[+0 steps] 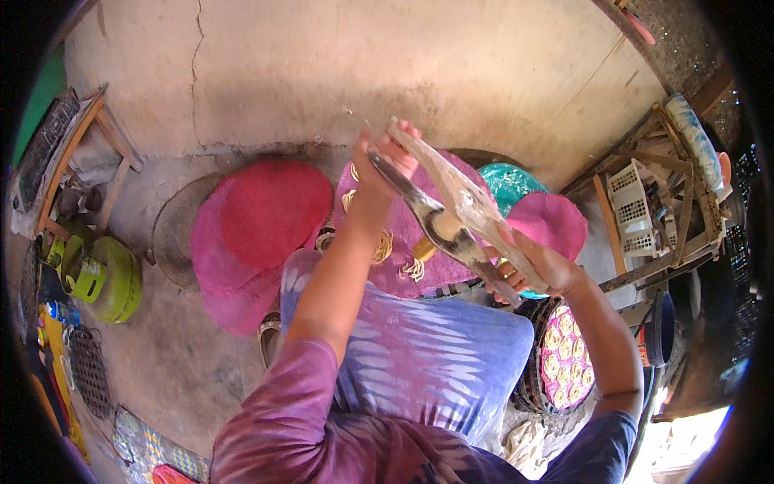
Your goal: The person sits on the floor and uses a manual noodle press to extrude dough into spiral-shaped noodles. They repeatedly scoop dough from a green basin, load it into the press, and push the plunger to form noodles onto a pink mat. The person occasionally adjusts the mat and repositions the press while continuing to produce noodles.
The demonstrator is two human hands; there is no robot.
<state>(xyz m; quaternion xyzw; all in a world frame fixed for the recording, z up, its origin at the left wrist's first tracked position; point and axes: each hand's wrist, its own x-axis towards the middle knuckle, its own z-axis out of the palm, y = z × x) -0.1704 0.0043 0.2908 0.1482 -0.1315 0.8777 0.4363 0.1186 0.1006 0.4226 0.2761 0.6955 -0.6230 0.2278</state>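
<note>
Both my hands are closed on a wooden hand press made of two long bars, one pale [451, 181] and one dark and streaked [439, 230]. My left hand [391, 153] wraps the far left ends. My right hand [540, 262] grips the near right ends. Under the middle of the bars shows a short brass-coloured cylinder [423, 248]. Thin pale dough strands [414, 270] lie just below it, on or over a round purple mat [463, 278]. Coiled strands [382, 248] rest on that mat near my left forearm, and more lie by its left edge, partly hidden.
A red round mat [274, 211] overlaps a pink one [218, 282] at left. Beside my right arm stands a round tray [568, 363] with several dough coils. A green gas cylinder [109, 278] stands far left; a white basket [633, 210] sits on a wooden rack at right. A cracked wall is ahead.
</note>
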